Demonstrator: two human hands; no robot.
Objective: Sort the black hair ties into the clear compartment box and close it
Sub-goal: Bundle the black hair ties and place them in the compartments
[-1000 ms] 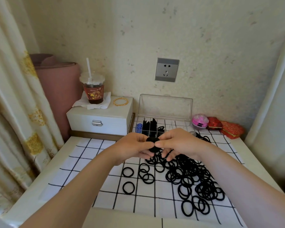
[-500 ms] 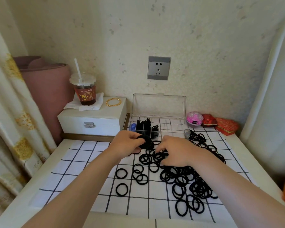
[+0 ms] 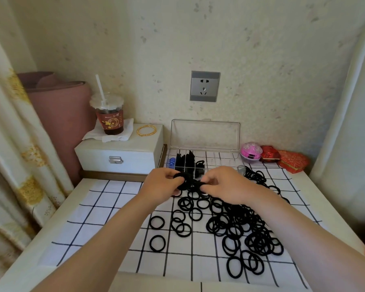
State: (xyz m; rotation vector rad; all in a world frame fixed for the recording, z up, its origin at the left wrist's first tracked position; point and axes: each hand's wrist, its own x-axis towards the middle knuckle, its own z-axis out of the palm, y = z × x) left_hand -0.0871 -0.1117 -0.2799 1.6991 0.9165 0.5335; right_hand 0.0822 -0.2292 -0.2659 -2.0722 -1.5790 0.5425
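My left hand (image 3: 163, 185) clutched a bunch of hair ties (image 3: 180, 181); my right hand (image 3: 223, 184) pinched another. A few compartments of the clear box (image 3: 204, 135) were filled, most ties remained loose, and the lid stood open.

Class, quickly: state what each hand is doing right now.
Left hand: closed on a bundle of black hair ties.
Right hand: pinching a black hair tie beside that bundle.

Hair ties (image 3: 236, 226): all black. Mat (image 3: 105, 209) on my table: white, thin black grid. Compartment box (image 3: 204, 144): clear, blue bit in left cell. Jewelry box (image 3: 118, 154): white, silver latch. Bangle (image 3: 146, 130): gold. Cup (image 3: 110, 121): dark drink, red-brown label with gold print. Socket (image 3: 204, 86): grey. Curtain (image 3: 15, 144): cream with yellow floral patches. Small case (image 3: 251, 151): pink. Heart-shaped box (image 3: 293, 161): red, patterned.
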